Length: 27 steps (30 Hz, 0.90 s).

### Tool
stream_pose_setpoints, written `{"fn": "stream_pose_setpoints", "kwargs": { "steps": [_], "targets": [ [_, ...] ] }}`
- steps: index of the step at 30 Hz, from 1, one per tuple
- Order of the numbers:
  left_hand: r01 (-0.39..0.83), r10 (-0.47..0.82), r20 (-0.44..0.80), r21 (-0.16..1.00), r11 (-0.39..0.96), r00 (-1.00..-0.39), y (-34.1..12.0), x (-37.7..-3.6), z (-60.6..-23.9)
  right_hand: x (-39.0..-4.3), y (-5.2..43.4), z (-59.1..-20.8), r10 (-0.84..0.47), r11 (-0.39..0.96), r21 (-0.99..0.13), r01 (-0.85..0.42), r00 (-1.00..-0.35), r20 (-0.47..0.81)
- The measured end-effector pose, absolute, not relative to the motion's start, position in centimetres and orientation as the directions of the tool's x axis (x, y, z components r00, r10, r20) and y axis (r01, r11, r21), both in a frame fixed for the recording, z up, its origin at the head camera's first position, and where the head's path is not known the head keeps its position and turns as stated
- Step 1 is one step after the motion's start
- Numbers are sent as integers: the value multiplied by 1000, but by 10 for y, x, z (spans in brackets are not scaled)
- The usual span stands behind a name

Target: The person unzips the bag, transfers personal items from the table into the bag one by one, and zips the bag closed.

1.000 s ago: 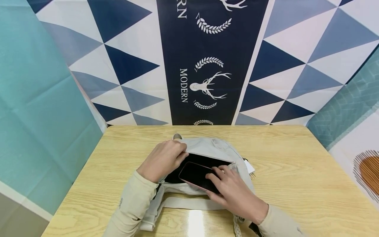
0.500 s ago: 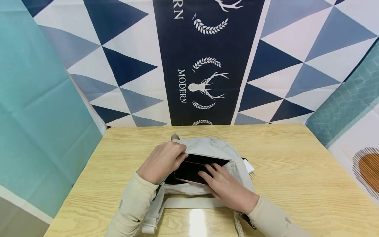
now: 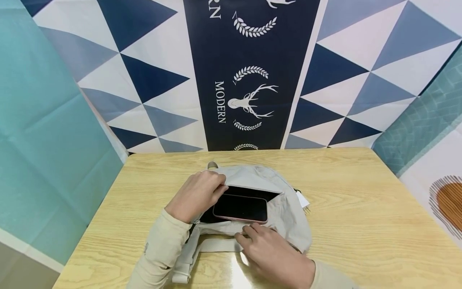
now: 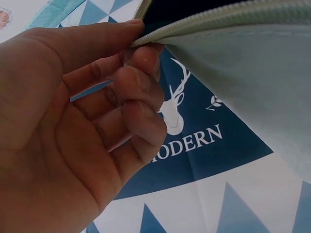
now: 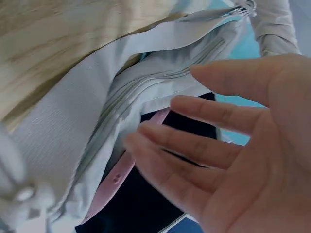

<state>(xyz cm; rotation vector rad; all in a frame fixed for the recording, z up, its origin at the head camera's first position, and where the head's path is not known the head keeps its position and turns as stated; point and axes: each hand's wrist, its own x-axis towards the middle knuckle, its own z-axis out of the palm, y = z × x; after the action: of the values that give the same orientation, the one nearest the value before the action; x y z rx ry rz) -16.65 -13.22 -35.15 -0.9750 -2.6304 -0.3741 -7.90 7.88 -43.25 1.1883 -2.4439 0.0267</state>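
Note:
A pale grey fabric bag (image 3: 294, 218) lies on the table, its zipped pocket spread apart. In the pocket's mouth rests a smartphone (image 3: 240, 208) with a black screen and pink edge, its front side close to the pocket's near lip. My left hand (image 3: 197, 195) pinches the pocket's far edge at its left end; the left wrist view shows thumb and forefinger on the zipper edge (image 4: 228, 19). Just in front of the phone, my right hand (image 3: 272, 251) is over the near lip, holding nothing. Its fingers are loosely extended in the right wrist view, beside the phone's pink edge (image 5: 114, 179).
A flat strap (image 3: 220, 245) runs along the bag's near side, with a buckle end (image 3: 180, 277) toward the front left. A white tag (image 3: 302, 199) sticks out at the bag's right. The wooden table (image 3: 346, 192) ends at a patterned cloth wall (image 3: 249, 52).
My right hand has let go of the phone and drawn back toward me. The phone has turned nearly level and sits lower in the pocket. The left hand keeps its grip on the edge.

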Motion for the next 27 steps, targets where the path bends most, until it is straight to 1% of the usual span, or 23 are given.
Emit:
{"fn": "stream_pose_setpoints", "kwargs": {
  "steps": [4, 6, 17, 27],
  "targets": [
    [666, 584, 375, 133, 734, -720, -132, -166, -352, -80, 79, -436, -714, 675, 126, -727, -600, 359],
    [665, 585, 372, 134, 735, -721, -132, -167, -353, -82, 81, -437, -710, 679, 107, -727, -611, 350],
    [669, 592, 367, 125, 733, -717, -129, -167, -355, -93, 86, -447, -709, 678, 44, -734, -637, 302],
    [661, 592, 348, 121, 740, -727, -130, -167, -354, -101, 87, -451, -693, 685, 46, -727, -631, 350]
  ]
}}
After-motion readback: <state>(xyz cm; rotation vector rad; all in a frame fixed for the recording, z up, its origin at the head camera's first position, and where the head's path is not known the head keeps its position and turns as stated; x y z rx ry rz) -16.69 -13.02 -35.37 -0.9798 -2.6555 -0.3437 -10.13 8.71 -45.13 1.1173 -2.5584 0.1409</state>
